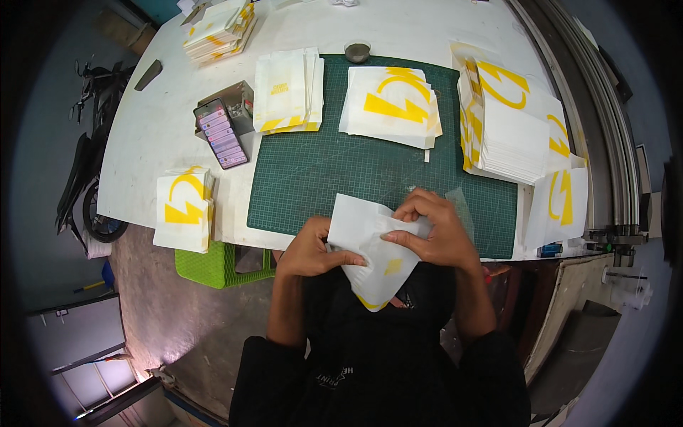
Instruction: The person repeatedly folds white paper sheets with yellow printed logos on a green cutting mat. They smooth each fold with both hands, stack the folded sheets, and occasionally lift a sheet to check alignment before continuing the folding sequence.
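Observation:
A white paper bag [370,238] with a yellow lower edge and a small yellow print is tilted between my hands at the near edge of the table. My left hand [311,249] grips its left side, thumb on the front and fingers behind. On the upper right corner my right hand [442,231] pinches the paper between thumb and fingers. A clear plastic piece [461,208] lies beside my right hand on the green cutting mat [306,181]. Farther back on the mat rests a stack of white-and-yellow bags [388,99], with another stack [288,89] to its left.
More bag stacks stand at the right [512,121], near left [186,206] and far left [220,32]. A phone [222,134] leans on a grey box [238,99]. A small dark bowl [357,52] sits behind the mat. Below the table edge is a green crate [206,267].

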The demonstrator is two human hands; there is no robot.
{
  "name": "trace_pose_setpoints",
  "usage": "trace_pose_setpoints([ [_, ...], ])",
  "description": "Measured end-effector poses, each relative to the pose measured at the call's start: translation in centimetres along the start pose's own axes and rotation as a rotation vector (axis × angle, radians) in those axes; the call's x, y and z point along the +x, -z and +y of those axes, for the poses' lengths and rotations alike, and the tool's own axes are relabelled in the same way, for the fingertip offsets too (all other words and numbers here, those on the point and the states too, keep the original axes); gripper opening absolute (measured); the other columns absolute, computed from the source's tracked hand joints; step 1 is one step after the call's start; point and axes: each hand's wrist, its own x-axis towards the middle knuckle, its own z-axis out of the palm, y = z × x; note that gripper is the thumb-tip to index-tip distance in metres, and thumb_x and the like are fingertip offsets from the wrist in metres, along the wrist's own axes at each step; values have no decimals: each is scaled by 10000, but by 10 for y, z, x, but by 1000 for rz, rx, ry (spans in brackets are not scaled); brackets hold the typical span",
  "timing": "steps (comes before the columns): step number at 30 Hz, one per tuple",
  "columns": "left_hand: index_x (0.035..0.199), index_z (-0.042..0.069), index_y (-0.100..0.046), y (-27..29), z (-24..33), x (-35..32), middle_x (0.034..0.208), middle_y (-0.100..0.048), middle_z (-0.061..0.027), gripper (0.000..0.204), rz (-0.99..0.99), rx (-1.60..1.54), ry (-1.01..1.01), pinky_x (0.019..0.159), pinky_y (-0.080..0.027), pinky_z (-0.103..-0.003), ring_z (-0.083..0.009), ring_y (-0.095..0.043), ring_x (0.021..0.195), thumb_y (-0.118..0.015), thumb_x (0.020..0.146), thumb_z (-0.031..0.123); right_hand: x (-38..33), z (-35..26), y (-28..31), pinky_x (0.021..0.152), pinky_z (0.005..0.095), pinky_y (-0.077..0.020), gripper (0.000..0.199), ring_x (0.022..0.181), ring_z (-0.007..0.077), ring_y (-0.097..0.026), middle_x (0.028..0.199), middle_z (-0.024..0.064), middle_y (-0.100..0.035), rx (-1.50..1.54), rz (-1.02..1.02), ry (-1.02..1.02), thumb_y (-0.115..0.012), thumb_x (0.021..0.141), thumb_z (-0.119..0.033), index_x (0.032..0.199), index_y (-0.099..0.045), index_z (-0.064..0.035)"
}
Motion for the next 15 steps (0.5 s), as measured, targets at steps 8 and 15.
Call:
trace_pose_setpoints([
  [8,1171,1,-751,1,17,7,1040,-802,-143,424,-4,240,97,841,-580,-356,-196,-757,973,-910,814,164,-7,1,9,642,313,-467,246,709,145,-626,822,64,-695,184,-129,-240,-877,864,-156,834,-662,-38],
  [15,1167,6,-762,8,17,1,943,-786,-183,354,30,237,75,757,-577,-378,-273,-777,844,-831,913,242,-10,-12,2,665,305,-505,194,720,145,-654,833,70,-710,132,-15,-240,-835,897,-99,950,-665,-23],
])
